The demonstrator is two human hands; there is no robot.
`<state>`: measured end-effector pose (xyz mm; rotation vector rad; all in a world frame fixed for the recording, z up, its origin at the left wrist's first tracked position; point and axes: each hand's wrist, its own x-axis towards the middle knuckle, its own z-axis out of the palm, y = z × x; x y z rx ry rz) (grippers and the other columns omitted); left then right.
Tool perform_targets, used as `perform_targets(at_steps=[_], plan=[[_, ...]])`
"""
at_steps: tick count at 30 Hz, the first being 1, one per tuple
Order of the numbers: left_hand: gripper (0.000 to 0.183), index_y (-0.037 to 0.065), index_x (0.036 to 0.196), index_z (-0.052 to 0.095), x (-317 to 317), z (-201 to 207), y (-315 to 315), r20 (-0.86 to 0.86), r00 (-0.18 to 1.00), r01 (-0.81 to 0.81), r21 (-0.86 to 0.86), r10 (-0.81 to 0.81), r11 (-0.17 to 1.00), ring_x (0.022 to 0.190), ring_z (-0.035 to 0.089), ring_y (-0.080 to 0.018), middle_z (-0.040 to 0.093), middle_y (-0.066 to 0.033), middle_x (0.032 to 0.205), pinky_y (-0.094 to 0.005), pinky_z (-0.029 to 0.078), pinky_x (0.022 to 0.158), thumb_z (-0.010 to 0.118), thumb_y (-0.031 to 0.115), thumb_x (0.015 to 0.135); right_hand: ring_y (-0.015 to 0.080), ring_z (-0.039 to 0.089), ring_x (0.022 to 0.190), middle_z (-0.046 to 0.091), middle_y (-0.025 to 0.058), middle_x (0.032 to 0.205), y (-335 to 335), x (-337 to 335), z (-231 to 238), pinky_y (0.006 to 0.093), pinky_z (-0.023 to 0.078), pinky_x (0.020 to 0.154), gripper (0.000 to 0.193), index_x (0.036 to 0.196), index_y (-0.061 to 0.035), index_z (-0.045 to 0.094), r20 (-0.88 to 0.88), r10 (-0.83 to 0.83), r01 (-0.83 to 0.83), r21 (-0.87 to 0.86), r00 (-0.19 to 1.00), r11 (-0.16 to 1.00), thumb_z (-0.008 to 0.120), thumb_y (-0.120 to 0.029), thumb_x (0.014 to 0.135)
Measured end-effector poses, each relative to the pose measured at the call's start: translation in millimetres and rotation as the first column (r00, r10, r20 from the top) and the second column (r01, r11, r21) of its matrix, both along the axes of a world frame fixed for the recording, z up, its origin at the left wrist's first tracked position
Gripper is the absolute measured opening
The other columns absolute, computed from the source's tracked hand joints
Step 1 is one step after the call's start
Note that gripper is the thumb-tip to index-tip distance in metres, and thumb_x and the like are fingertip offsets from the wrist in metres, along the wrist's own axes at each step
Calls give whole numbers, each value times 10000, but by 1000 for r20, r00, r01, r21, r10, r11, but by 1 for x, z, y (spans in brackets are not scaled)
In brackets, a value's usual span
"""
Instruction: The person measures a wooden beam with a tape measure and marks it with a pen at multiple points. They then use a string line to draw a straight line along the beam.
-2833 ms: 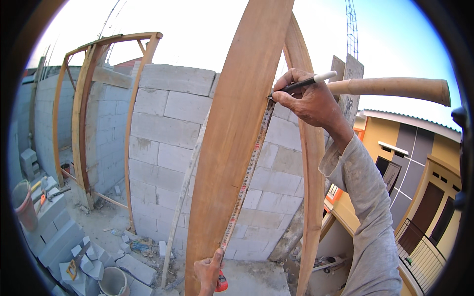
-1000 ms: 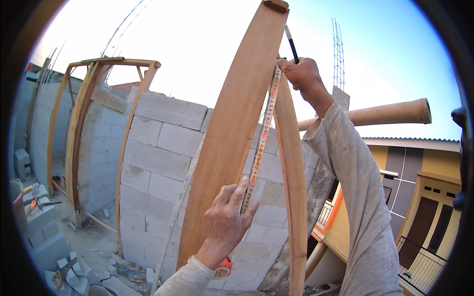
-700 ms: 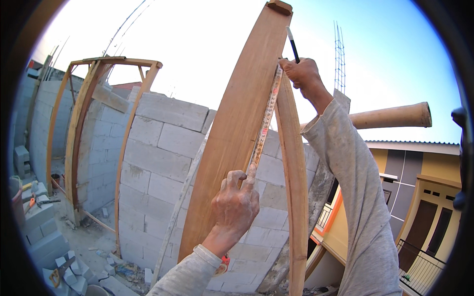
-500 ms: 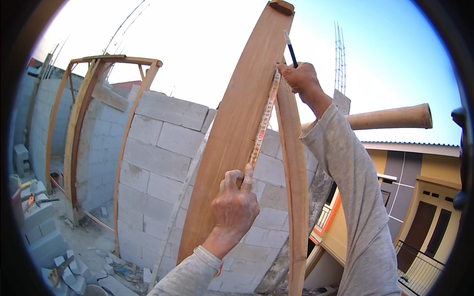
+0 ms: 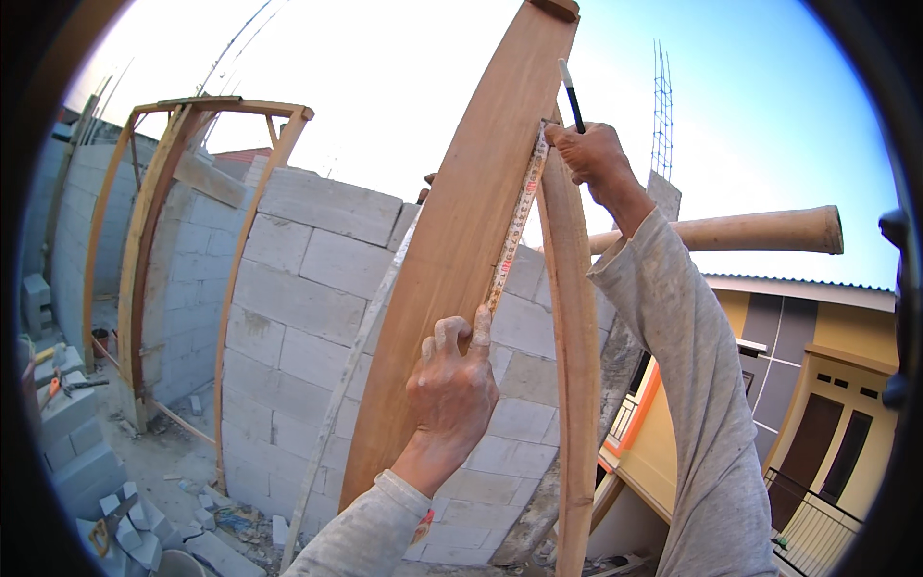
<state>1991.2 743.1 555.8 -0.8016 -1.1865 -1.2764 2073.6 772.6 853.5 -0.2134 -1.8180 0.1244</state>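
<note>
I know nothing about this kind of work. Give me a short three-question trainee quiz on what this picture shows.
1. True or false: the left hand presses the measuring tape against the wooden frame post.
2. What does the right hand hold besides the tape's upper end?
A. a hammer
B. a pencil
C. a saw
3. Fill in: the wall behind the frame is built of grey ______.

Key: 1 true; 2 B; 3 blocks.

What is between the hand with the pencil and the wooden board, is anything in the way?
Only the tape measure lies there. The right hand presses its top end against the board while holding the pencil; the left hand pins the tape lower down.
</note>
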Motion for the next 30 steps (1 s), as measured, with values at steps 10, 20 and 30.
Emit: perform_targets(at_steps=[10, 20, 30], plan=[[485, 95, 1282, 685, 2, 0, -4, 69, 996, 61, -47, -58, 997, 790, 607, -206, 532, -38, 976, -335, 555, 574, 709, 16, 804, 76, 395, 456, 475, -17, 601, 4, 3, 3, 239, 325, 398, 339, 817, 23, 629, 54, -41, 42, -28, 998, 999, 734, -287, 904], [432, 120, 1248, 701, -4, -2, 2, 27, 1000, 5, 11, -5, 1000, 748, 591, -191, 546, -13, 972, -318, 538, 563, 709, 86, 818, 63, 357, 440, 454, -44, 576, 11, 4, 8, 227, 296, 398, 320, 795, 7, 634, 94, -48, 49, -10, 994, 999, 709, -283, 908], [428, 114, 1225, 717, -3, 0, 4, 25, 999, 22, 37, -23, 999, 721, 583, -196, 555, -8, 947, -327, 527, 560, 722, 99, 797, 90, 493, 452, 497, -31, 601, 9, 33, 22, 276, 494, 437, 634, 947, 21, 686, 44, -107, 108, -5, 993, 994, 408, -539, 1055]])
